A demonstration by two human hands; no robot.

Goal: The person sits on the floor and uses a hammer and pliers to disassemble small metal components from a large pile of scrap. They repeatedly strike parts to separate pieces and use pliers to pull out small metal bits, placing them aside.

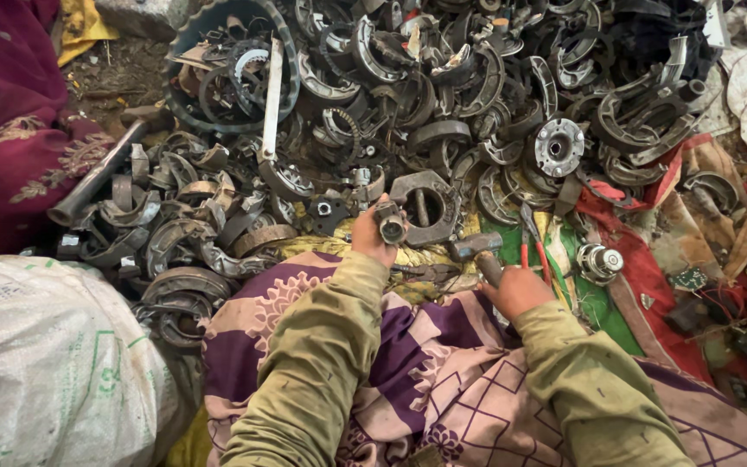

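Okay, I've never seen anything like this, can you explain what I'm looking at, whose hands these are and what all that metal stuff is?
This is one picture from a camera worn on a person's head, looking down at their own two hands and patterned lap cloth. The left hand holds a small cylindrical metal part. The right hand grips the handle of a hammer. In front lies a big pile of curved metal scrap parts, dark and greasy. Red-handled pliers lie beside the hammer, a metal pipe lies to the left, and a white woven sack sits at lower left.
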